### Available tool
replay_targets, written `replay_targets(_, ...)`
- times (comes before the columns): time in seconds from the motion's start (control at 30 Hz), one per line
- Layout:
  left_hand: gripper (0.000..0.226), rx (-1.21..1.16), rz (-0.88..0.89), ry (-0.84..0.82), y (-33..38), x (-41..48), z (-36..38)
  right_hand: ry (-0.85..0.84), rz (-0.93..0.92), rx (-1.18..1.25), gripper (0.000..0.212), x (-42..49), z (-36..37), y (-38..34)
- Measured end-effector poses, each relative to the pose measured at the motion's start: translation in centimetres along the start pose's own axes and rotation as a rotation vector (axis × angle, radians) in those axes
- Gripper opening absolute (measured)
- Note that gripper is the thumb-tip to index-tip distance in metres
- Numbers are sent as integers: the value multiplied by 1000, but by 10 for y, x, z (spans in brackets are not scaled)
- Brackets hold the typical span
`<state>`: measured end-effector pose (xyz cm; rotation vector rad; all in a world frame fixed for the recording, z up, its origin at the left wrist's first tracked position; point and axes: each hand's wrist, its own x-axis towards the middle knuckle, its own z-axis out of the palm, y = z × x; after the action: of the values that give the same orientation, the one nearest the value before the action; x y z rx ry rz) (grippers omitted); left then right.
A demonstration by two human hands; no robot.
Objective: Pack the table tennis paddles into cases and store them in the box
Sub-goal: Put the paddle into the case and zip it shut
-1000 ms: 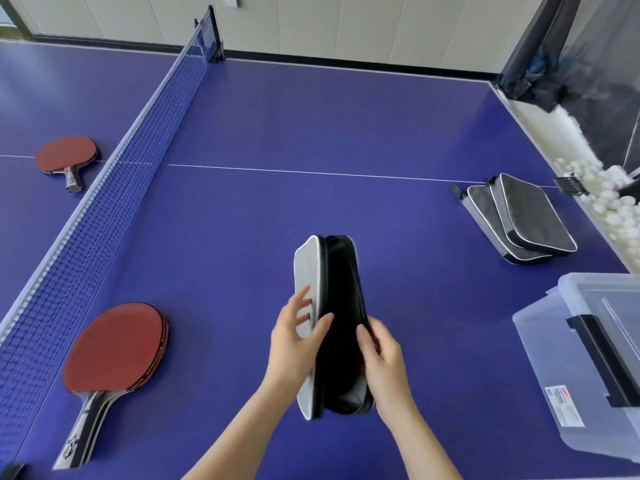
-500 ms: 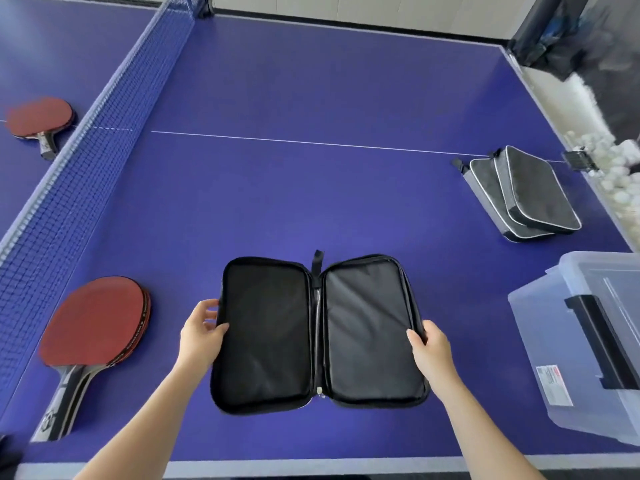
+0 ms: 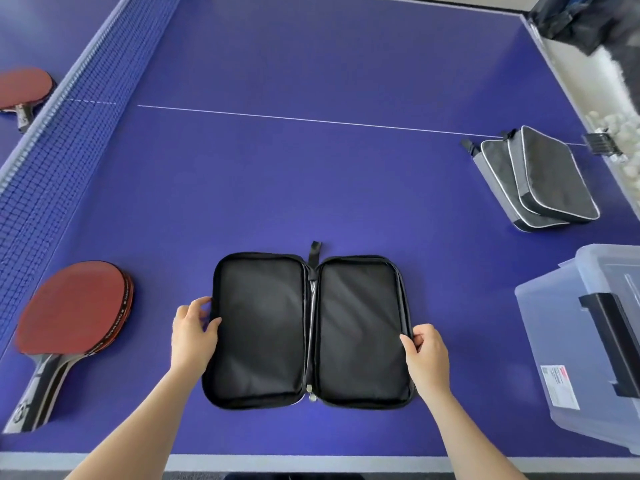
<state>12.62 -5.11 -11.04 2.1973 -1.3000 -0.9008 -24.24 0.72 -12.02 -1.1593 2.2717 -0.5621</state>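
Note:
A black paddle case (image 3: 310,329) lies unzipped and spread flat on the blue table, its two empty halves facing up. My left hand (image 3: 191,331) holds the case's left edge with curled fingers. My right hand (image 3: 426,353) pinches the right edge. A stack of red paddles (image 3: 71,311) lies to the left of the case, handles toward me. One more red paddle (image 3: 22,88) rests beyond the net. Two zipped grey-and-black cases (image 3: 535,178) lean on each other at the right. A clear plastic box (image 3: 588,344) with a black latch stands at the near right.
The blue net (image 3: 55,140) runs diagonally along the left. White balls (image 3: 623,133) fill a bin past the table's right edge. The table's front edge (image 3: 311,462) is just below the case.
The case went from being held upright and half shut to lying fully spread on the table. Both hands moved apart to its outer edges.

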Motion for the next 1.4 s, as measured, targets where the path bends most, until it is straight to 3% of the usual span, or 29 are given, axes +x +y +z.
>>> replay_targets(0.27, 53, 63, -4, 15, -9, -11, -17, 217, -91, 13, 33, -6, 8, -19)
replay_targets(0.37, 59, 158, 25, 49, -18, -19, -34, 220, -155, 40, 36, -9, 17, -45)
replay_targets(0.6, 58, 279, 118, 255, -50, -20, -100, 62, -316, 135, 34, -41, 61, -129)
replay_targets(0.7, 59, 262, 68, 333, -70, -12, -134, -38, -361, 166, 32, -66, 90, -170)
replay_targets(0.87, 78, 211, -156, 260, -123, 5, -180, -240, -357, 216, 33, -111, 147, -237)
replay_targets(1.0, 86, 198, -227, 143, -156, 13, -191, -395, -265, 225, 36, -140, 198, -284)
replay_targets(1.2, 72, 126, -214, 41, -164, 12, -176, -506, -135, 178, 43, -166, 255, -329)
replay_targets(1.4, 40, 35, -202, 28, -168, 15, -164, -443, -59, 143, 39, -171, 288, -351)
